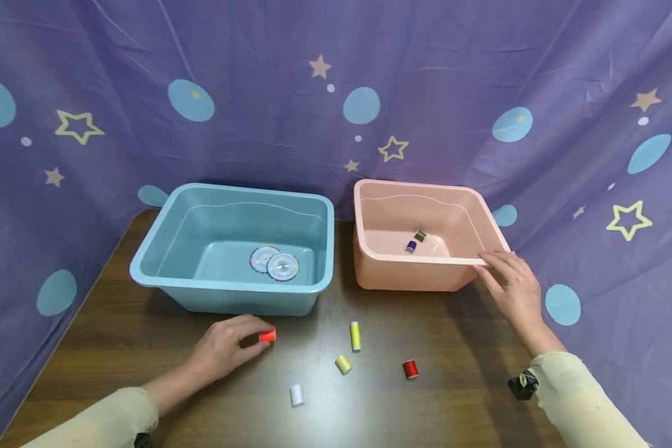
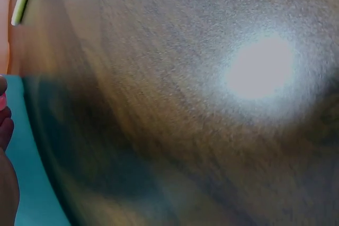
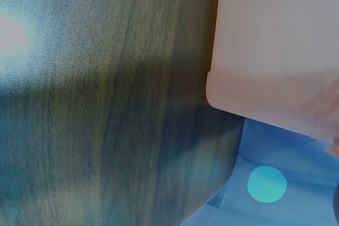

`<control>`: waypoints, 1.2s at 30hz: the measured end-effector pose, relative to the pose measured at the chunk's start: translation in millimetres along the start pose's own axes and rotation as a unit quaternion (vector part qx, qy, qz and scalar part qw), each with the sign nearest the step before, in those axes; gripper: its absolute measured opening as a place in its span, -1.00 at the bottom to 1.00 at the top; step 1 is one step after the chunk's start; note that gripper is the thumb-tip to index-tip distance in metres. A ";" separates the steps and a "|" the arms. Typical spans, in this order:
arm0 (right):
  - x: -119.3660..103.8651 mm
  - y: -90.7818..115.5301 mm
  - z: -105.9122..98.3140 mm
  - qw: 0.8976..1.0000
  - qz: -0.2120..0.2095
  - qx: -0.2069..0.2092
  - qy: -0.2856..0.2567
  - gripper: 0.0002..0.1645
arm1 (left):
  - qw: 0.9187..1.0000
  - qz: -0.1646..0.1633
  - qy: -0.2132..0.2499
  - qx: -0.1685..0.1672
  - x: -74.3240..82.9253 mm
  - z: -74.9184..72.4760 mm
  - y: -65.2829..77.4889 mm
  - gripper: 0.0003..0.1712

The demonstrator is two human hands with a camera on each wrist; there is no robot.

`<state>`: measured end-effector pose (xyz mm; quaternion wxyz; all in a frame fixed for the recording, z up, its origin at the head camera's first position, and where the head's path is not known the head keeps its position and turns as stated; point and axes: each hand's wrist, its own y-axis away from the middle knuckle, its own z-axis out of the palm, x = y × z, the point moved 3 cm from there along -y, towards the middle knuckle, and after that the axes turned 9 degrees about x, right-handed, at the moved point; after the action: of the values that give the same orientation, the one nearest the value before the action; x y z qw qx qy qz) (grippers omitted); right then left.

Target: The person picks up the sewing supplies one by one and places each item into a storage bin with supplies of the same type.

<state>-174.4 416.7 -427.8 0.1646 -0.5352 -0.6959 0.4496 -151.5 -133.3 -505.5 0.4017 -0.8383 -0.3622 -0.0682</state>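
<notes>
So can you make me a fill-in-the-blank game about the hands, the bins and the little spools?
1. The ____ hand pinches an orange spool.
2. The ____ hand holds the pink bin by its rim.
3. Inside the blue bin lie ____ round discs.
4. Besides the orange one, there are ____ other spools on the table, outside the bins.

Missing words: left; right; two; four.

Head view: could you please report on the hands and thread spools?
Left hand pinches orange-red spool. Right hand holds pink bin's rim. Four other spools loose on table. Blue bin's front wall just beyond left hand.
</notes>
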 end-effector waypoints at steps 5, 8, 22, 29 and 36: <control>0.3 0.7 0.1 1.000 -0.002 0.002 0.002 -0.53 | 1.000 0.010 0.014 -0.005 7.5 -6.8 -6.2 -0.58; 0.4 0.3 -0.5 1.000 -0.003 0.004 0.002 -0.52 | 0.999 0.023 0.028 -0.009 12.9 -10.2 -10.7 -0.59; -1.2 0.3 -1.8 1.000 0.003 -0.012 0.011 -0.54 | 0.996 0.041 0.064 -0.044 40.2 -23.7 -34.2 -0.62; -0.9 2.0 -3.6 0.999 0.016 -0.021 0.022 -0.49 | 0.993 0.057 0.080 -0.058 49.7 -25.3 -46.7 -0.58; -1.1 1.5 -3.8 0.999 0.014 -0.024 0.021 -0.53 | 0.990 0.086 0.090 -0.060 57.3 -24.3 -54.9 -0.60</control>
<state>-170.4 417.4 -426.6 0.1596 -0.5581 -0.6952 0.4240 -141.8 -96.4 -431.7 0.3859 -0.8796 -0.2460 -0.1300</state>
